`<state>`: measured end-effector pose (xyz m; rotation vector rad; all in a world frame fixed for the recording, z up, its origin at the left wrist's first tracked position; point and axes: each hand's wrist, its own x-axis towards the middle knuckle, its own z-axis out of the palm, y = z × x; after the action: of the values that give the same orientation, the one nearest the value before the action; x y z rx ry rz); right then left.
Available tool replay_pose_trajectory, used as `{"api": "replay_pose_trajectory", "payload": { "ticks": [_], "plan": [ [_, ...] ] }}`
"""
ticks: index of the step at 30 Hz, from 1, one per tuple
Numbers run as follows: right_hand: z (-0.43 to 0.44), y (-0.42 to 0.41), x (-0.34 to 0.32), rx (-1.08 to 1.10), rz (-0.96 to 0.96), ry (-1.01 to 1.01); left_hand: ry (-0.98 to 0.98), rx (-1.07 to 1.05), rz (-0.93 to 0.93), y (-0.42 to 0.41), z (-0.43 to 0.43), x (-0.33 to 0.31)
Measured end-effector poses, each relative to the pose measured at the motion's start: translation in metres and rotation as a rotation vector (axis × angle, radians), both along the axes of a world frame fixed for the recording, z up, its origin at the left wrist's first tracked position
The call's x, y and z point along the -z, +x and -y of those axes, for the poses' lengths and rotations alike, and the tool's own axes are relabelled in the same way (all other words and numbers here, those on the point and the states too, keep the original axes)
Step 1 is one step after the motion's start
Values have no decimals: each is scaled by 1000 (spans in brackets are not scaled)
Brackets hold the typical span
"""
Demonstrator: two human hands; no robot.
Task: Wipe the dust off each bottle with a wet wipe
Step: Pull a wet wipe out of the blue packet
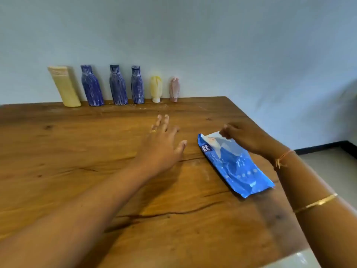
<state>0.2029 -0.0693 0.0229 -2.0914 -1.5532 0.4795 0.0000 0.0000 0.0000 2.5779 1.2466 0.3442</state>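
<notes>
Several dusty bottles stand in a row against the wall at the table's far edge: a tall cream bottle [64, 87], three blue bottles [91, 86] [118, 85] [137, 85], a small yellow bottle [156, 88] and a small pink bottle [174, 89]. A blue wet wipe pack [234, 165] lies flat on the table at the right. My right hand [243, 137] pinches the pack's far top edge with curled fingers. My left hand [161, 142] hovers over the middle of the table with fingers stretched toward the bottles, holding nothing.
The wooden table [77, 161] ends at a right edge near the pack, with pale floor [332, 163] beyond. A plain wall [212, 45] stands directly behind the bottles.
</notes>
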Motion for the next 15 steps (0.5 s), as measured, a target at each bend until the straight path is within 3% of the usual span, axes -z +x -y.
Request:
{"api": "replay_pose_trajectory", "payload": {
  "ticks": [7,10,15],
  "plan": [
    [20,-9,22,112,283,-291,-63,-2,7,-3,36,6],
    [19,-13,33,50,193,-453,-56,51,1,1,49,8],
    [15,-19,35,71,72,-330,-21,246,-94,12,66,24]
  ]
}}
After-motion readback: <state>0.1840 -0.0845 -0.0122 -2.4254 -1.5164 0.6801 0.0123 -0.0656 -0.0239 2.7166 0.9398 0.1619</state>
